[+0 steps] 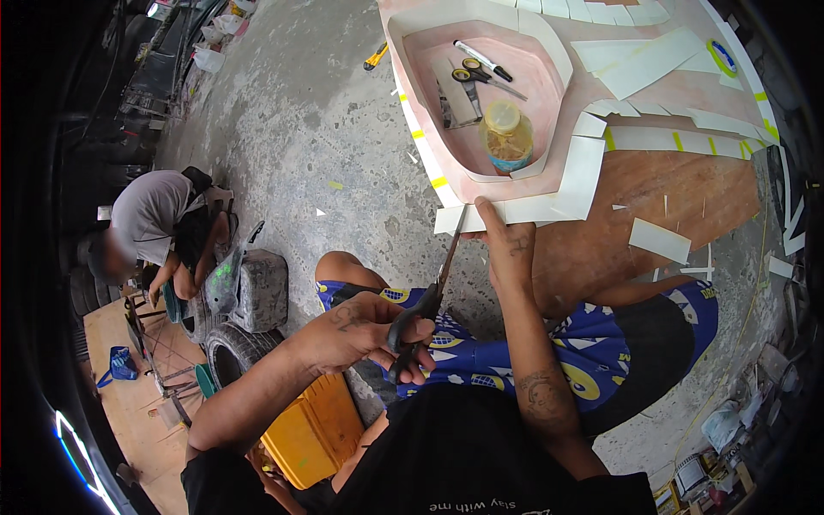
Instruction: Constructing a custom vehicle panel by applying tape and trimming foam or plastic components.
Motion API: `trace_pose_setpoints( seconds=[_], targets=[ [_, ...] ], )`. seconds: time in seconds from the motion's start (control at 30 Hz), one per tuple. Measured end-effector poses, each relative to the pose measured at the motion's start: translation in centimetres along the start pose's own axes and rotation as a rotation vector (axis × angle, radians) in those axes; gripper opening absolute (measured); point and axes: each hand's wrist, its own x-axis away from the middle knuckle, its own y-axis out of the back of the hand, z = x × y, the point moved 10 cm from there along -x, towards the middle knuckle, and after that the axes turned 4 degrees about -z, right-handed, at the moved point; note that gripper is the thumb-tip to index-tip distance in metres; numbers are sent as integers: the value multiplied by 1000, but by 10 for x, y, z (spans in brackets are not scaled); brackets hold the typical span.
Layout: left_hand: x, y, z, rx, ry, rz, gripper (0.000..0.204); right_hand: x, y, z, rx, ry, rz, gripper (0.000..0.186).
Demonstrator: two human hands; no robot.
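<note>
My left hand (pixel 378 335) is closed around the black handles of a pair of scissors (pixel 443 273). Their long blades point away from me, with the tip at the near white card strip (pixel 549 209). Whether the blades are apart is hard to make out. My right hand (pixel 510 249) pinches that strip's edge close to the scissor tip, thumb on top and fingers hidden beneath. The strip lies along the near edge of a pinkish panel (pixel 584 17). Within the panel's walled recess (pixel 421 81) sit a marker (pixel 483 60), smaller scissors (pixel 489 79) and a lidded jar (pixel 506 137).
White card pieces (pixel 652 64) and a tape roll (pixel 722 58) lie on the panel. Brown board (pixel 592 257) extends beneath it. A yellow cutter (pixel 375 57) rests on the concrete floor. Beside me stands a yellow box (pixel 313 433); at left a person (pixel 159 215) crouches near tyres (pixel 236 356).
</note>
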Motion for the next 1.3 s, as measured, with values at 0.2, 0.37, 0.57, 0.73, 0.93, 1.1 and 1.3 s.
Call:
trace_pose_setpoints(
  seconds=[0.2,0.37,0.57,0.73,0.93,1.1,1.3],
  targets=[
    [1,1,0,31,-1,5,44,1,-2,3,9,5,14,35],
    [1,5,3,23,8,-1,43,0,1,-1,22,-8,-7,36],
    [7,6,13,2,6,33,41,0,4,-2,71,-21,-1,37],
    [30,25,80,-115,-223,37,36,3,-1,-4,6,-54,9,37],
    [26,36,168,-966,-397,-655,34,4,-4,-1,4,-46,48,39],
    [4,1,169,-1473,-419,-616,28,2,3,-12,18,-119,100,50],
    [-25,53,31,-700,-737,-571,19,30,42,-13,243,-300,168,41]
  ],
)
